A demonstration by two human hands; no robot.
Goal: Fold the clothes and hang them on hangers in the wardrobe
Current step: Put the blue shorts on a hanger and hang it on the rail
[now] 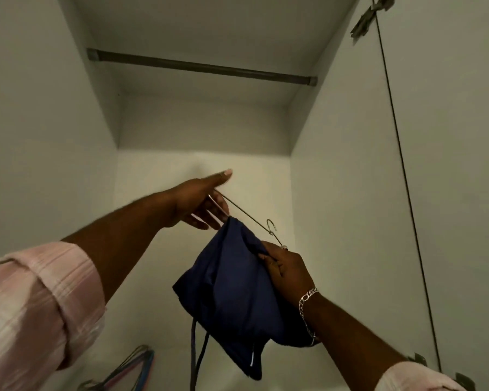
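We held a folded dark blue garment (232, 292) draped over a thin metal hanger (247, 218) inside the white wardrobe (68, 122), well below the rail (201, 66). Two cords hung from its lower edge. Our left hand (201, 204), fingers mostly straight, supported one end of the hanger; our right hand (285, 266) pinched the cloth near the hook.

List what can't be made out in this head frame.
- Hanger: its lower bar is hidden under the navy garment, its far end behind the left hand.
- Right hand: fingertips are buried in the cloth, so whether it also holds the wire is unclear.
- Garment: its type is unreadable, since it is bunched.
- Spare hangers: cut off by the bottom edge, count unknown.
- Rail: bare where visible.
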